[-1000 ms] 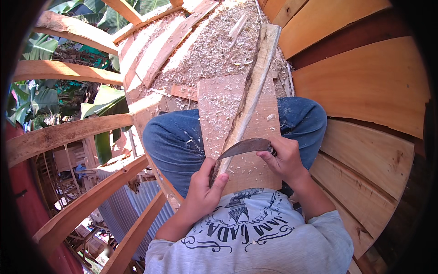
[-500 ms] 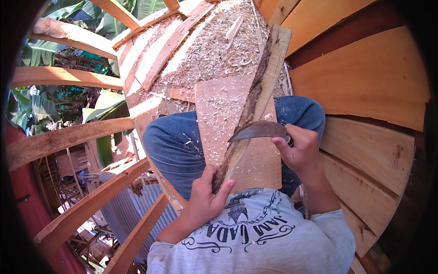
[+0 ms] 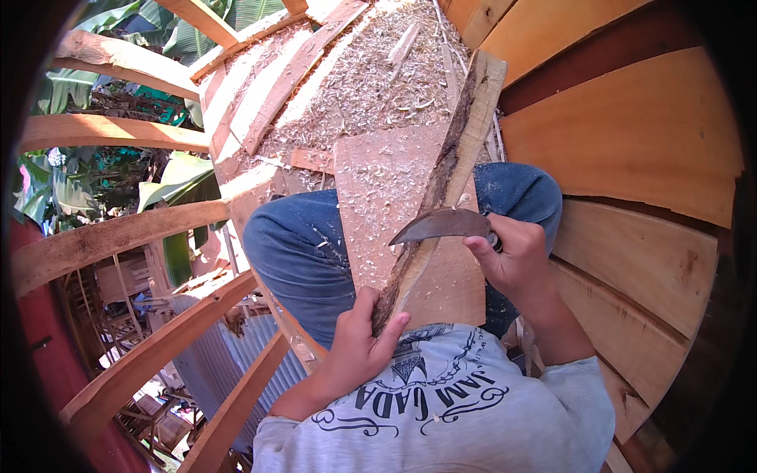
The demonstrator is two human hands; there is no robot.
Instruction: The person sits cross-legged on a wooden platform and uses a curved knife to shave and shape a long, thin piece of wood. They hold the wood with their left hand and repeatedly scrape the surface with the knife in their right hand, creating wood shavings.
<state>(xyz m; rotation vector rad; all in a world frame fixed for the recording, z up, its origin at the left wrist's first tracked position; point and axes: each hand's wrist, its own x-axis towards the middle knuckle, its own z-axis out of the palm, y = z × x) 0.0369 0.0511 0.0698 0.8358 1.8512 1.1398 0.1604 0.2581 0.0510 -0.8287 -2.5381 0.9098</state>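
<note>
My left hand is closed round the near end of a long piece of wood with rough dark bark along its left edge. The wood slants up and away to the right over a flat board that lies across my lap. In my right hand is a curved knife, its grip mostly hidden by my fingers. The hooked blade crosses the wood above my left hand, its tip pointing left. Small pale shavings lie on the board.
Wood shavings cover the floor ahead, with loose strips among them. A railing of wooden bars runs along my left, with leaves and corrugated metal sheet beyond. Wooden planks form a wall on my right.
The knife and my right hand have shifted slightly left. The piece of wood has moved a little to the right and down at its far end. Both hands keep their holds.
</note>
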